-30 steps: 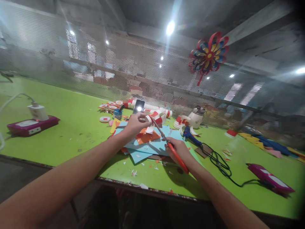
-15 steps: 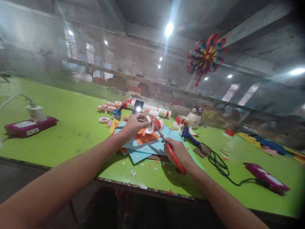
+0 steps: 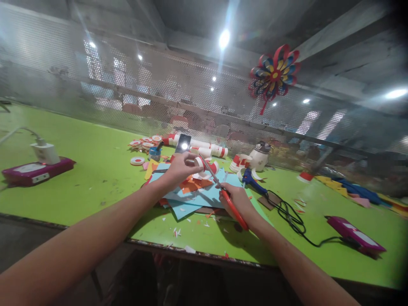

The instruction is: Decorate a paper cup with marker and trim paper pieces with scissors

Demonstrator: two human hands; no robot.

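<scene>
My left hand is closed, its fingers and thumb pinching a red-and-white paper cup above a pile of paper. In my right hand are scissors with red handles, their blades pointing up and away to the left. The blades reach the cup's near side; whether they are biting into it I cannot tell. Beneath both hands lie light blue paper sheets with orange paper pieces on top.
A blue glue gun lies at the right, its black cord running to a purple power strip. Another purple strip holds a white plug at left. Behind stand a lit phone, a small jar and a white cup-built pot.
My left hand has shifted slightly to the right along the cup. The scissors remain in my right hand at nearly the same place. The whole view has moved a little.
</scene>
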